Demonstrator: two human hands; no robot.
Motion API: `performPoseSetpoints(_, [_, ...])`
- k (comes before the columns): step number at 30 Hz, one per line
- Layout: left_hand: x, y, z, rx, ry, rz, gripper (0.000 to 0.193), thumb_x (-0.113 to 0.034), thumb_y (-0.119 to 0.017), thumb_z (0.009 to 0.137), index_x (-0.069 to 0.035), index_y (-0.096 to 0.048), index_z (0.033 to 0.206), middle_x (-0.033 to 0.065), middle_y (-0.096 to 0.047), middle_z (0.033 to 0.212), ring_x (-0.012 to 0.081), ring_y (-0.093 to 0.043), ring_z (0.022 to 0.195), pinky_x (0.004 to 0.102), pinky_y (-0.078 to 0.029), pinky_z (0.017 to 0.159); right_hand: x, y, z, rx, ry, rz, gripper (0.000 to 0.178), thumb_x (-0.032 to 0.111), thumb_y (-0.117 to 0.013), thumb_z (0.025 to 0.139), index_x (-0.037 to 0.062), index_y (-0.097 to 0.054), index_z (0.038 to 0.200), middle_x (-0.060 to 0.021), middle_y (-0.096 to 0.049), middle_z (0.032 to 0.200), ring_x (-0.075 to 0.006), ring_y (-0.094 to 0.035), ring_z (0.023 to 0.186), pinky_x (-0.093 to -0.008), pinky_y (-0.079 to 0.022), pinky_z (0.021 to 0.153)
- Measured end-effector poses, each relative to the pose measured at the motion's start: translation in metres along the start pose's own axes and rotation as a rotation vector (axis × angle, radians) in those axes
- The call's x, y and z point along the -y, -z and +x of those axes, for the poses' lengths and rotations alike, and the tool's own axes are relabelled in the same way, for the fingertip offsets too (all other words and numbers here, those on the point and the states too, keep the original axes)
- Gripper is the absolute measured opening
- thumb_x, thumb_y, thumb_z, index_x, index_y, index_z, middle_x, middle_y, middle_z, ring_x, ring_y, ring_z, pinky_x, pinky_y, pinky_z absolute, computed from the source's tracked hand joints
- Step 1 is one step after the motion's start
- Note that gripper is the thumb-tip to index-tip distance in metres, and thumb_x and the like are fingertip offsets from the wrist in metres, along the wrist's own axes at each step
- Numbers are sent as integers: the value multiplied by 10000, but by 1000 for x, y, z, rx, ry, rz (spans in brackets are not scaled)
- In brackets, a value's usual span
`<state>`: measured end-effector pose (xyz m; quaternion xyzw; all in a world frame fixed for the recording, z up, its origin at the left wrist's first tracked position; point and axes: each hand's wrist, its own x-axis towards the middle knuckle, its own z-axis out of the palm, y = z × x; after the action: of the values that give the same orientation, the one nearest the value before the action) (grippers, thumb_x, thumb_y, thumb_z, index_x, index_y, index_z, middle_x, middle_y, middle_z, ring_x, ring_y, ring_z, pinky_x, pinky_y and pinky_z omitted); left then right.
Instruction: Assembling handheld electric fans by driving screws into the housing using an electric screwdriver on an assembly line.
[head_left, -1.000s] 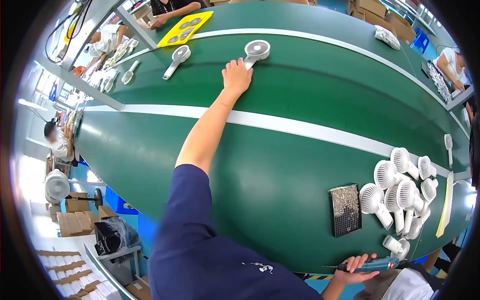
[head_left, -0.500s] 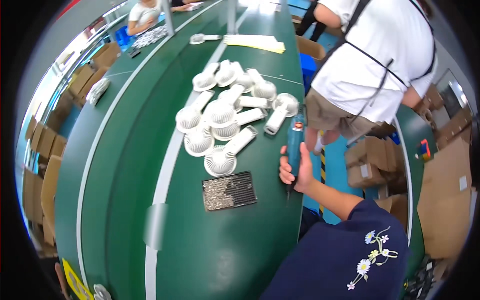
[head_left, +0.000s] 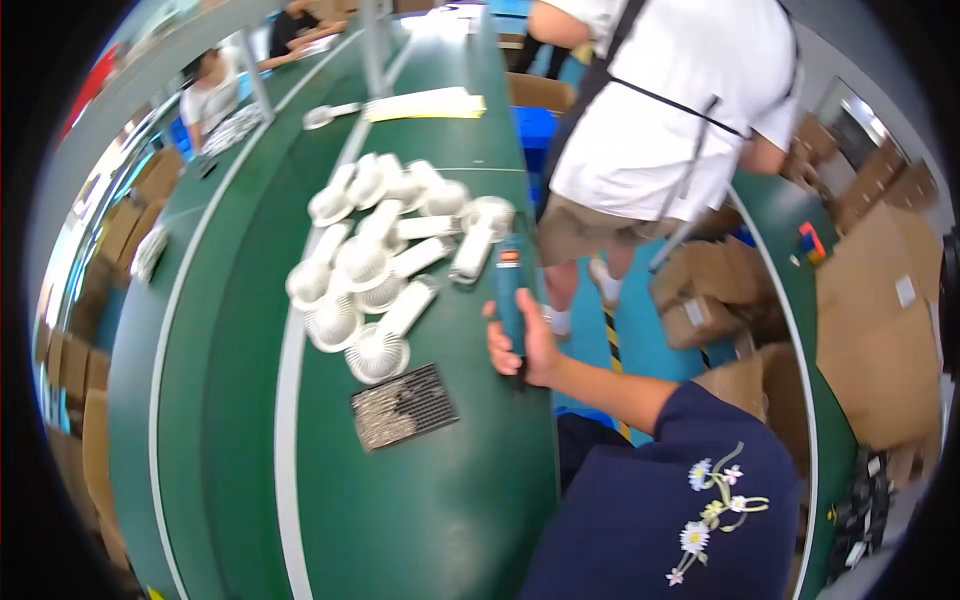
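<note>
The teal electric screwdriver is in my right hand, with the fingers wrapped around its body; the thin dark end points toward me and the thicker end points away. About my left hand I cannot tell the state, as it is out of the view. My right hand is at the right edge of the green worktop. To the left of it, and a little closer to me, there is a black tray with small silvery pieces gathered at its left part. Farther from me, also to the left of the hand, lies a heap of white handheld fans, and one of them is just beside the thick end of the screwdriver. Beyond this heap are pale yellow sheets and a single white fan. Ahead and to the right of my hand stands a person in a white top, and cardboard boxes are on the right.
</note>
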<state>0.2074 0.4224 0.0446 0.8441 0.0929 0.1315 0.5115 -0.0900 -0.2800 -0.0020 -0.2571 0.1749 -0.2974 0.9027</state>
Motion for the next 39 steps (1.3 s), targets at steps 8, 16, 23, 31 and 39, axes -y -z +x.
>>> performPoseSetpoints(8, [-114,-99,-122,262,434,-904,676,-635,-516,879,-83,-561,1267,172,-652,1110,351,-646,927,513,-529,812,9,-2,4,65,-9,5,581,654,-322,975,110,-474,1110,-11,-461,626,-120,-428,392,-288,-395,377])
performPoseSetpoints(16, [-161,-217,-291,915,802,-1548,875,-535,-671,817,-1,-335,1423,185,-461,1261,336,-478,1071,458,-418,871,12,7,4,84,-58,177,622,684,-357,949,101,-499,1111,-17,-467,614,-136,-444,387,-301,-381,359])
performPoseSetpoints(23, [-184,-239,-347,625,894,-1581,830,-470,-662,833,-80,-310,1475,193,-433,1397,372,-469,1192,495,-392,957,15,12,-5,128,-63,223,621,665,-327,968,86,-480,1135,-31,-461,631,-138,-434,391,-301,-387,381])
performPoseSetpoints(31, [-180,-194,-394,554,859,-1154,672,-319,-471,1005,-5,-177,1522,292,-377,1475,459,-417,1332,509,-323,1127,35,3,4,95,-2,68,580,621,-389,970,77,-503,1139,-17,-427,631,-127,-366,381,-273,-324,341])
performPoseSetpoints(39, [-163,-179,-372,325,-615,355,736,-381,-826,727,-43,-545,1318,240,-471,1401,415,-434,1320,577,-303,1092,24,-11,11,450,18,60,609,624,-443,956,63,-455,1194,-27,-460,689,-124,-451,453,-267,-374,411])
